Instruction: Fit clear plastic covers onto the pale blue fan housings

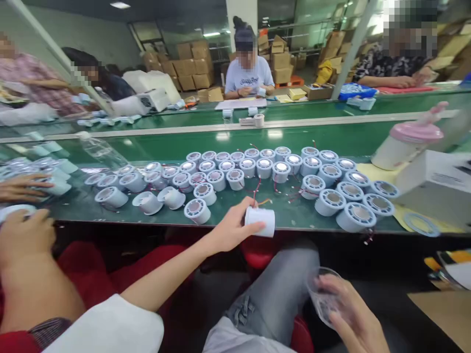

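My left hand (231, 228) grips a white cylindrical housing (262, 221) with red and orange wires trailing from it, held at the near edge of the green bench (331, 139). My right hand (349, 314) is low over my lap and holds a clear round plastic lens (324, 294). Beyond my left hand, several white round housings (281, 169) with shiny centres lie in rows on the bench, some on their sides.
A neighbour's arm and hands (22, 230) work at the far left. A pink-lidded white bottle (405, 142) and a white box (437, 184) stand at the right. People sit across the bench, with cardboard boxes (191, 66) stacked behind them.
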`<move>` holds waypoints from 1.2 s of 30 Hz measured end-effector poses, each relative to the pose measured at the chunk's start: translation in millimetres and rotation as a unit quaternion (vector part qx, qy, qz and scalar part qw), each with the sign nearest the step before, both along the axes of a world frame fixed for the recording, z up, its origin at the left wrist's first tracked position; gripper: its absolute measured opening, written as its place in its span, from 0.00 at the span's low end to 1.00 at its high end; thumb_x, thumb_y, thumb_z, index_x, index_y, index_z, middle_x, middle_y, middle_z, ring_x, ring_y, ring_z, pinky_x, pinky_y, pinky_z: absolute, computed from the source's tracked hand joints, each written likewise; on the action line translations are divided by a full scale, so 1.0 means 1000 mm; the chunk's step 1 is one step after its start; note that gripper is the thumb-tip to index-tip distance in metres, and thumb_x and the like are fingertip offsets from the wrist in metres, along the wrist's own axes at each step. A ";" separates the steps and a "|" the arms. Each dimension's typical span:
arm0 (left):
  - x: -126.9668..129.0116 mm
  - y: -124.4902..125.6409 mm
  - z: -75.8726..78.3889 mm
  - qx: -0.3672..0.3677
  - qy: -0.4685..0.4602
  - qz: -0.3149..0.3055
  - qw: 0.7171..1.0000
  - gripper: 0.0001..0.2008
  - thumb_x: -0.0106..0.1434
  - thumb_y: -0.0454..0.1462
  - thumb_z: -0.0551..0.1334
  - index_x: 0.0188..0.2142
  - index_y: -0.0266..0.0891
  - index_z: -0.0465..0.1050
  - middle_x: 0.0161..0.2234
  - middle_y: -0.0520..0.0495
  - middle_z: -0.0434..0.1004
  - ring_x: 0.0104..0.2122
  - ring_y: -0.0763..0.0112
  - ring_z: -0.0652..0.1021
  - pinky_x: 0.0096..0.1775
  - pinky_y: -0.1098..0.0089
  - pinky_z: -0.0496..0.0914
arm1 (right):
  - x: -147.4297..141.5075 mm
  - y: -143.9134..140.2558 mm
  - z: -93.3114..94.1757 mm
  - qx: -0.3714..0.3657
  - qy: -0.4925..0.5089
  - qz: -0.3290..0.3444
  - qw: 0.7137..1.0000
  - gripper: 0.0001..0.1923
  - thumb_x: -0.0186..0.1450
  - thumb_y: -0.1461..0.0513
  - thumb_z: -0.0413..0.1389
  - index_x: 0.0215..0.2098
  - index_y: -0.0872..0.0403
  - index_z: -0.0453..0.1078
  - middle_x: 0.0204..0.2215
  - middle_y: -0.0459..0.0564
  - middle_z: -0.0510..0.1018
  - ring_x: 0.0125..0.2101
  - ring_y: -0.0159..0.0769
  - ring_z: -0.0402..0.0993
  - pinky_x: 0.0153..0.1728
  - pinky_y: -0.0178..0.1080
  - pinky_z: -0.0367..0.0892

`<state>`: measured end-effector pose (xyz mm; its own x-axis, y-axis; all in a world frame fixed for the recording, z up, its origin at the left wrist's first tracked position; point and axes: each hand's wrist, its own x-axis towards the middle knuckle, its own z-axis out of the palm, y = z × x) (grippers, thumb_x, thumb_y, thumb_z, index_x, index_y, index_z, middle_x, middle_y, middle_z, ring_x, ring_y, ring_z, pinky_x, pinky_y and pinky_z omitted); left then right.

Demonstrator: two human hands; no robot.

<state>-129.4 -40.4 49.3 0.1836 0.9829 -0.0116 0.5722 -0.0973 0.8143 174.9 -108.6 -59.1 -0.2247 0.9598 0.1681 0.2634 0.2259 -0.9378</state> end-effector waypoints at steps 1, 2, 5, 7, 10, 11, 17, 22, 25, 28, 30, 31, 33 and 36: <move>0.015 -0.003 -0.008 -0.067 -0.072 -0.015 0.995 0.19 0.65 0.53 0.54 0.42 0.39 0.61 0.31 0.52 0.65 0.28 0.72 0.69 0.29 0.73 0.67 | -0.004 0.001 0.009 0.043 -0.051 0.006 0.998 0.17 0.64 0.57 0.58 0.51 0.49 0.74 0.51 0.56 0.75 0.50 0.50 0.75 0.46 0.43 0.76; 0.029 -0.004 -0.017 -0.124 -0.119 -0.041 0.984 0.19 0.65 0.53 0.51 0.41 0.38 0.62 0.29 0.52 0.65 0.25 0.73 0.69 0.26 0.74 0.65 | -0.008 0.003 0.019 0.081 -0.095 0.013 0.992 0.20 0.64 0.59 0.57 0.55 0.47 0.71 0.53 0.55 0.72 0.51 0.48 0.74 0.48 0.44 0.75; 0.063 -0.004 -0.037 -0.206 -0.148 -0.118 0.960 0.20 0.66 0.49 0.48 0.40 0.35 0.66 0.28 0.49 0.68 0.23 0.73 0.71 0.20 0.76 0.63 | -0.013 0.008 0.045 0.130 -0.185 0.014 0.974 0.26 0.64 0.62 0.54 0.60 0.45 0.66 0.56 0.55 0.66 0.52 0.47 0.72 0.46 0.45 0.75; 0.075 -0.001 -0.042 -0.231 -0.145 -0.145 0.951 0.18 0.66 0.46 0.50 0.43 0.35 0.69 0.29 0.49 0.69 0.24 0.74 0.70 0.19 0.78 0.61 | -0.012 0.012 0.055 0.120 -0.247 -0.004 0.962 0.27 0.64 0.62 0.53 0.62 0.44 0.64 0.59 0.56 0.64 0.51 0.49 0.72 0.43 0.46 0.76; 0.083 0.004 -0.038 -0.227 -0.129 -0.179 0.949 0.13 0.63 0.43 0.57 0.42 0.37 0.73 0.33 0.49 0.70 0.29 0.73 0.72 0.25 0.76 0.66 | -0.006 0.016 0.061 0.095 -0.325 -0.002 0.941 0.28 0.63 0.63 0.53 0.62 0.45 0.65 0.61 0.58 0.62 0.50 0.52 0.72 0.40 0.50 0.76; 0.085 0.005 -0.035 -0.204 -0.115 -0.195 0.952 0.12 0.63 0.41 0.59 0.41 0.38 0.75 0.35 0.48 0.71 0.32 0.71 0.73 0.31 0.74 0.68 | -0.004 0.017 0.062 0.085 -0.341 0.008 0.936 0.28 0.63 0.64 0.54 0.61 0.46 0.66 0.62 0.58 0.62 0.49 0.52 0.72 0.40 0.51 0.77; 0.093 0.006 -0.023 -0.024 0.094 -0.277 0.956 0.11 0.64 0.37 0.58 0.43 0.42 0.77 0.45 0.46 0.73 0.43 0.65 0.76 0.46 0.67 0.68 | -0.001 0.024 0.066 0.024 -0.356 0.019 0.934 0.26 0.61 0.64 0.56 0.57 0.46 0.70 0.62 0.57 0.64 0.49 0.51 0.71 0.37 0.50 0.78; 0.097 0.000 -0.026 0.007 0.161 -0.303 0.939 0.10 0.63 0.38 0.59 0.43 0.45 0.77 0.47 0.48 0.73 0.43 0.66 0.76 0.42 0.69 0.68 | -0.005 0.027 0.062 0.017 -0.369 0.039 0.928 0.20 0.58 0.70 0.57 0.47 0.48 0.75 0.57 0.55 0.70 0.52 0.52 0.70 0.37 0.50 0.77; 0.098 -0.001 -0.028 0.006 0.115 -0.254 0.960 0.09 0.62 0.38 0.61 0.43 0.42 0.75 0.43 0.48 0.73 0.41 0.67 0.75 0.40 0.70 0.68 | -0.006 0.027 0.054 -0.017 -0.308 0.054 0.950 0.10 0.57 0.72 0.58 0.32 0.50 0.75 0.54 0.52 0.71 0.53 0.50 0.69 0.43 0.49 0.75; 0.097 -0.001 -0.030 0.005 0.034 -0.199 0.979 0.12 0.61 0.38 0.64 0.45 0.40 0.73 0.41 0.48 0.73 0.40 0.68 0.74 0.42 0.69 0.68 | -0.006 0.024 0.050 -0.029 -0.221 0.023 0.975 0.06 0.58 0.67 0.62 0.26 0.53 0.71 0.54 0.54 0.69 0.52 0.50 0.71 0.48 0.51 0.72; 0.095 0.000 -0.033 -0.003 -0.028 -0.184 0.983 0.19 0.59 0.41 0.67 0.49 0.41 0.71 0.43 0.47 0.72 0.40 0.67 0.74 0.44 0.67 0.69 | -0.005 0.022 0.053 -0.034 -0.164 0.008 0.986 0.05 0.61 0.61 0.62 0.29 0.53 0.71 0.53 0.56 0.67 0.50 0.49 0.72 0.46 0.49 0.73; 0.094 0.000 -0.036 -0.005 -0.054 -0.184 0.981 0.24 0.57 0.43 0.69 0.52 0.42 0.71 0.43 0.47 0.72 0.41 0.67 0.74 0.45 0.66 0.69 | -0.003 0.020 0.056 -0.038 -0.137 0.004 0.990 0.06 0.63 0.59 0.60 0.30 0.53 0.71 0.52 0.56 0.67 0.48 0.48 0.73 0.44 0.47 0.73; 0.092 0.000 -0.043 -0.001 -0.079 -0.200 0.977 0.32 0.51 0.47 0.73 0.54 0.45 0.71 0.42 0.47 0.70 0.41 0.65 0.74 0.46 0.64 0.70 | 0.000 0.018 0.061 -0.053 -0.086 0.001 0.995 0.10 0.67 0.57 0.56 0.30 0.53 0.72 0.48 0.56 0.68 0.46 0.46 0.74 0.40 0.44 0.74; 0.090 0.000 -0.052 0.020 -0.065 -0.244 0.967 0.33 0.45 0.49 0.75 0.52 0.46 0.75 0.44 0.44 0.68 0.45 0.61 0.73 0.49 0.60 0.70 | 0.005 0.018 0.063 -0.096 -0.008 -0.010 0.995 0.15 0.66 0.56 0.57 0.23 0.54 0.68 0.43 0.55 0.69 0.45 0.46 0.74 0.34 0.39 0.75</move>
